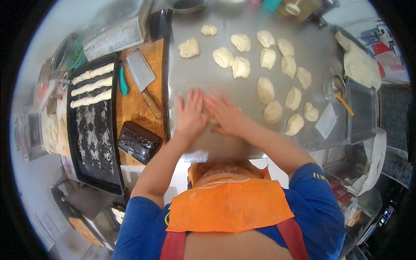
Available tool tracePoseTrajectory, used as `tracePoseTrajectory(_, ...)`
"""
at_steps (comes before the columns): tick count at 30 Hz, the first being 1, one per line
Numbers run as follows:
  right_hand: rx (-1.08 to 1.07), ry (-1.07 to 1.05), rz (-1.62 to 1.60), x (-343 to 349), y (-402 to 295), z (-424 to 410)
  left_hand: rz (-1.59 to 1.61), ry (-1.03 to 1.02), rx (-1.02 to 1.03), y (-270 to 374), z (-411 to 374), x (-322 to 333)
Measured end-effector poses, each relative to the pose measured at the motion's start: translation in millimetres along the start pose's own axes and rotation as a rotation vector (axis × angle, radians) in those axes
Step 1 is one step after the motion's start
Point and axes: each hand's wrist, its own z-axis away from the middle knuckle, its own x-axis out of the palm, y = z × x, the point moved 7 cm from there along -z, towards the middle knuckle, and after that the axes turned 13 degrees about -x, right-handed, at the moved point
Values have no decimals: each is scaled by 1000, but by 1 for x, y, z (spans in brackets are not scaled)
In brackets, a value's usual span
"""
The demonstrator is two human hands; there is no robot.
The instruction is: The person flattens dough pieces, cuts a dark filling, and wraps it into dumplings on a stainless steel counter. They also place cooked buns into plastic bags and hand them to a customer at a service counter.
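My left hand (191,114) lies flat, palm down, over the near part of a stainless steel worktop (195,76), with the thumb partly spread. Beside it my right hand (227,113) is flat too and blurred by motion, its fingertips close to the left hand. Something pale like dough shows between the palms; the hands cover most of it. Beyond them several cut dough pieces (241,67) are scattered over the steel. Closest to my right hand are two rounded dough pieces (273,112) that touch each other.
Left, a wooden board (136,113) holds a cleaver (141,71), a teal-handled tool (123,81) and a dark box-shaped block (139,143). A black baking tray (92,139) bears three dough strips (91,86). Right are a white scraper (326,121), a bowl (338,85) and a clear tray (362,112).
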Motion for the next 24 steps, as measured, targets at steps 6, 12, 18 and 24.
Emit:
tracePoseTrajectory(6, 110, -130, -128, 34, -87, 89, 98, -333, 108, 10, 140, 35)
tracePoseTrajectory(12, 426, 165, 17, -9, 22, 2, -12, 44, -122, -10, 4, -17)
tracePoseTrajectory(18, 136, -70, -112, 8, -59, 66, 12, -322, 180, 1, 109, 11)
tracePoseTrajectory(24, 189, 128, -245, 16, -84, 93, 332, -139, 42, -5, 135, -6)
